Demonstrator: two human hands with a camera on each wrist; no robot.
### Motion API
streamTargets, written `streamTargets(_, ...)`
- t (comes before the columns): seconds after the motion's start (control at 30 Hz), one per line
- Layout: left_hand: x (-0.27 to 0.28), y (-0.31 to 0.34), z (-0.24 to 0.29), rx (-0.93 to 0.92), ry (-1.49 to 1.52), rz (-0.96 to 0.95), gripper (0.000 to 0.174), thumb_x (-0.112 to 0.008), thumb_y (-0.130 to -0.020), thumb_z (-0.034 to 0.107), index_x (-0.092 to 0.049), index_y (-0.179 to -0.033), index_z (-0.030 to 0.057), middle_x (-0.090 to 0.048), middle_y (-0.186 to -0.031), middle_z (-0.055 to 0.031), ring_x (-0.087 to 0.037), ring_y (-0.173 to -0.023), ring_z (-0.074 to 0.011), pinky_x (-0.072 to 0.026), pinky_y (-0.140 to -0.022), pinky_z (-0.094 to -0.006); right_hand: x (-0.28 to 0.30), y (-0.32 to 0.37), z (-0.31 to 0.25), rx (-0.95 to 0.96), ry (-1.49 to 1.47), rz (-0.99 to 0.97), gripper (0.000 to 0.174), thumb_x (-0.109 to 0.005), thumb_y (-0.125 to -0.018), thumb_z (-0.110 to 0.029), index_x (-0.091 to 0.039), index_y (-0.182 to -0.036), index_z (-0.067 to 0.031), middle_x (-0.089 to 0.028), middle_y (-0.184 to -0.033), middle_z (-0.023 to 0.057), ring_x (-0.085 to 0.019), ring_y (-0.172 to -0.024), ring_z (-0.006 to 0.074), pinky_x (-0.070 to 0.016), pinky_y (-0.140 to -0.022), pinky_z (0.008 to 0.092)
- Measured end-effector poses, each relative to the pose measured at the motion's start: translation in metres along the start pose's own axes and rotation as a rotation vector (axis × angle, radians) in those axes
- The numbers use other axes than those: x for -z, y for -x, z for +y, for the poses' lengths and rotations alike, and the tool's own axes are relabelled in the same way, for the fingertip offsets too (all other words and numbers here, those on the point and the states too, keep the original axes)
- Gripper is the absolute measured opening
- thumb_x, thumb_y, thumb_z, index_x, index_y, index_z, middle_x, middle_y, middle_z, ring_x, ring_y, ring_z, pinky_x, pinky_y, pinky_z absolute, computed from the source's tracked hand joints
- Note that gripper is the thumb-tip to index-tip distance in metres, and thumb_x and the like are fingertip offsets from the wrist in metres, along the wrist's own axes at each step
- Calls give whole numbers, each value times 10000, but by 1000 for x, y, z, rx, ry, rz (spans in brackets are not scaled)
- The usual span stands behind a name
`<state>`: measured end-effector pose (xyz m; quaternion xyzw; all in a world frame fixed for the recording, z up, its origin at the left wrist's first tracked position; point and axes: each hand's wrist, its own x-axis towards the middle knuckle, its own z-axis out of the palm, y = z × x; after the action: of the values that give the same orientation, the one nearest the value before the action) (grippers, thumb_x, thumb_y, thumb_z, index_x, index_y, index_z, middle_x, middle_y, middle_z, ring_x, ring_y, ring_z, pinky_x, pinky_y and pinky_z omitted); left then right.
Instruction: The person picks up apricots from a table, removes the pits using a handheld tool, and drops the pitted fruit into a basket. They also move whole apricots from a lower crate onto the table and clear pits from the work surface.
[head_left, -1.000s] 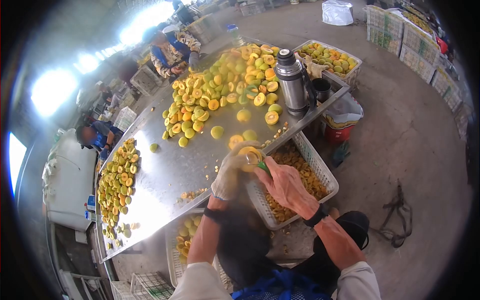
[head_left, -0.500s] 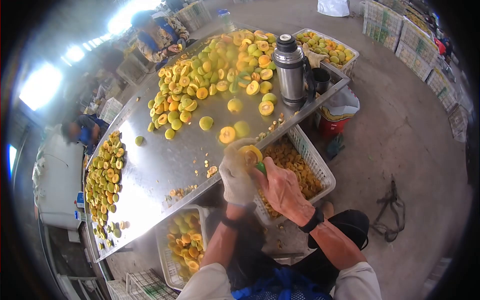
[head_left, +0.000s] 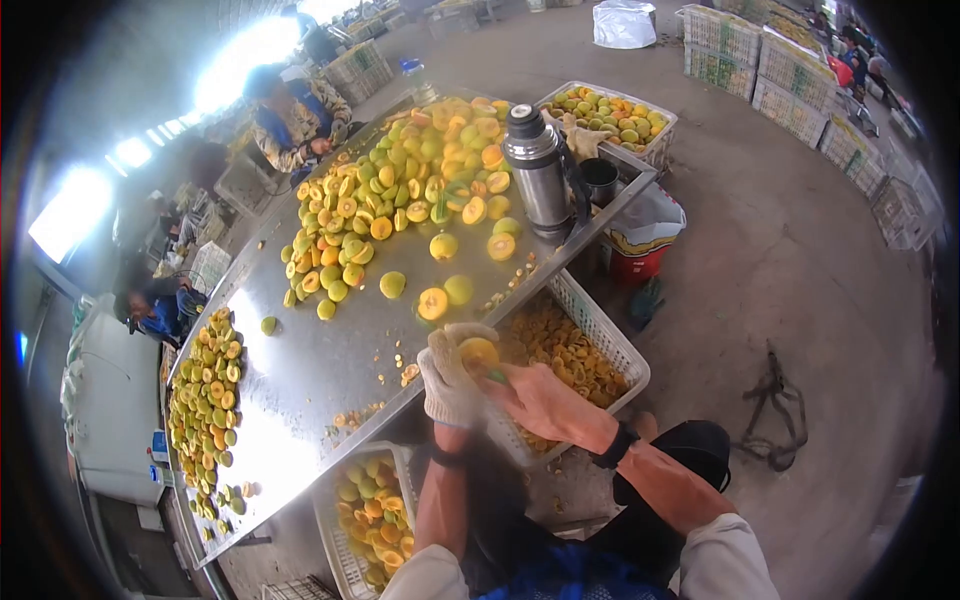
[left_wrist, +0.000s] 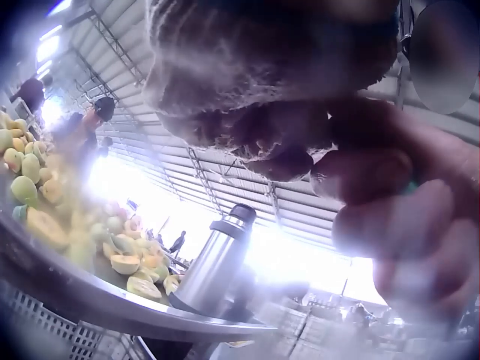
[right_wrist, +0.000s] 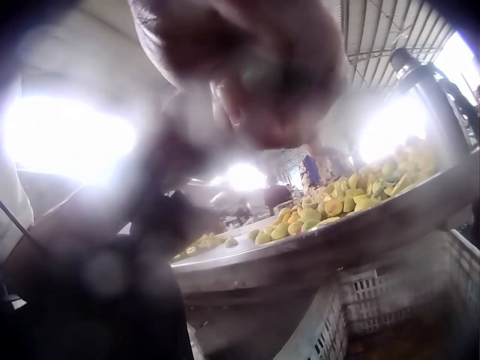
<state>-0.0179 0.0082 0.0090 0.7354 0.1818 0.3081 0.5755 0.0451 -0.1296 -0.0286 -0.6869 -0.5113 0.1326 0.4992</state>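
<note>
In the head view my left hand (head_left: pixel 447 390), in a pale knitted glove, holds a yellow peach half (head_left: pixel 480 350) by the table's near edge. Bare, my right hand (head_left: pixel 553 405) grips a small tool by its green handle (head_left: pixel 496 376), held up against the fruit. The tool's working end is hidden at the peach. Both hands are above a white crate (head_left: pixel 628 372) of peach scraps. In the left wrist view the gloved hand (left_wrist: pixel 247 67) is dark and close, with the bare fingers (left_wrist: pixel 397 240) beside it.
A metal table (head_left: pixel 300 350) bears a large heap of halved peaches (head_left: pixel 370 200) and another pile (head_left: pixel 205 400) at left. A steel thermos (head_left: pixel 540 185) and dark cup (head_left: pixel 600 180) stand near its right edge. Below is a crate of peaches (head_left: pixel 375 510). Another person (head_left: pixel 290 120) sits across.
The head view has shifted, so the table scene sits further left. My right hand has turned with the tool at the peach half, which stays in my left hand.
</note>
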Motion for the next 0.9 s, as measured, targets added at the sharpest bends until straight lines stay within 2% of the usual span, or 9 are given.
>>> streamTargets(0.03,1,-2,-3,-13,3,-23,806,-269,-1134,626,-730,-994,-20,-702,-785,-86,-646,-726,-160,-504,-675,-287,3,0,-1,-47,-28,-55,491,-587,-970,-19,-579,-1460,-45,-636,-1022,255,-668,-808,460,-488,-626,496)
streamTargets(0.1,3,0,0,33,31,-35,852,-285,-1110,677,-734,-974,-35,-711,-779,-106,-657,-699,-175,-505,-642,-284,9,-1,-7,-35,-96,-23,281,-567,-1063,-219,-620,-1172,35,-646,-849,274,-658,-770,479,-497,-669,517)
streamTargets(0.13,4,1,4,32,14,-61,857,-287,-1110,676,-738,-953,-35,-712,-778,-111,-659,-697,-176,-508,-640,-286,13,0,-11,-34,-133,-11,410,-558,-1109,-319,-640,-1028,74,-652,-763,284,-653,-751,489,-501,-691,528)
streamTargets(0.33,10,4,22,13,-102,-125,857,-314,-1112,661,-749,-869,-36,-707,-730,-120,-662,-647,-188,-513,-605,-299,34,-2,-25,-650,-807,-490,570,-458,-1149,-512,-474,-757,-99,-397,-579,-15,-350,-465,88,-297,-406,312)
streamTargets(0.43,5,0,16,9,69,-48,803,-334,-1126,618,-750,-882,-25,-708,-721,-96,-648,-632,-167,-499,-595,-294,30,-2,-31,-614,-1084,-466,560,-424,-1148,-554,-373,-738,-176,-337,-605,-92,-260,-459,20,-197,-384,226)
streamTargets(0.53,4,-3,21,64,221,-11,736,-360,-1146,563,-757,-906,-8,-720,-750,-60,-626,-658,-125,-479,-620,-263,21,-10,-31,-591,-1043,-433,569,-440,-1141,-562,-391,-739,-164,-346,-600,-78,-271,-452,31,-205,-373,237)
streamTargets(0.67,12,-8,1,242,501,81,701,-394,-1136,589,-706,-896,9,-697,-746,-69,-612,-644,-139,-484,-612,-255,2,-17,-40,-508,-715,-263,484,-536,-1115,-452,-558,-870,-36,-446,-579,5,-449,-475,120,-340,-444,322)
streamTargets(0.77,31,-16,-5,496,1008,211,597,-472,-1116,578,-679,-1019,26,-696,-836,-91,-634,-677,-162,-521,-632,-264,-8,-17,-44,-168,-474,-158,412,-557,-1094,-402,-604,-982,-9,-573,-639,136,-567,-559,309,-446,-569,445)
streamTargets(0.9,80,2,14,81,219,404,539,-429,-1143,529,-670,-1070,52,-673,-838,-73,-634,-712,-156,-524,-653,-254,-17,-9,-41,8,-50,-47,419,-590,-1073,-420,-622,-1020,-6,-657,-691,210,-661,-658,460,-502,-642,542)
